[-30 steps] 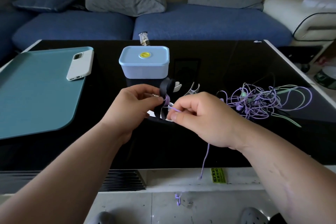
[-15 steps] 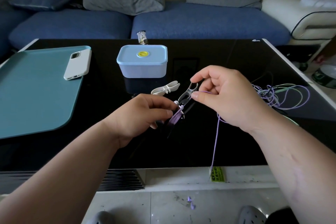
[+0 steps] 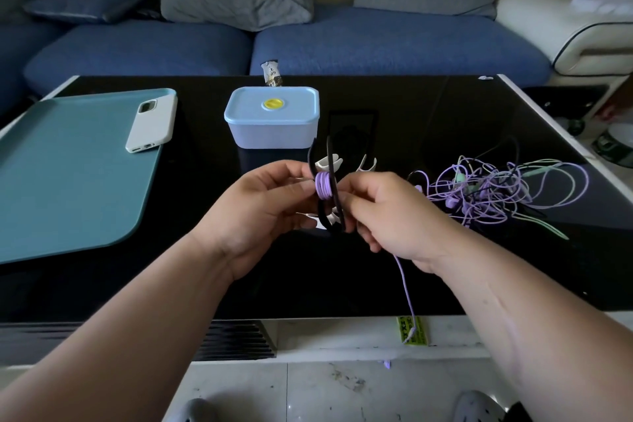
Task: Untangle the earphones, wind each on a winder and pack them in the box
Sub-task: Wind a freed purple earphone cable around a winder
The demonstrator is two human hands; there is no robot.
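My left hand [image 3: 260, 209] pinches a black winder [image 3: 330, 212] held upright above the table's middle. Several turns of purple earphone cable [image 3: 323, 186] wrap its waist. My right hand [image 3: 387, 216] pinches the same cable right beside the winder; the loose end [image 3: 407, 298] hangs past the table's front edge. A tangle of purple and green earphones [image 3: 496, 195] lies to the right. White winders [image 3: 366, 166] lie behind my hands. The light blue box [image 3: 272, 118] with a yellow button stands shut further back.
A teal mat [image 3: 68, 175] covers the left of the black table [image 3: 445, 267], with a white phone [image 3: 152, 123] on its far corner. A small wrapper [image 3: 271, 74] stands at the back edge. A blue sofa lies beyond.
My right hand came back down from the upper right to the winder, laying on another turn. The winder is upright again and more purple cable sits on it.
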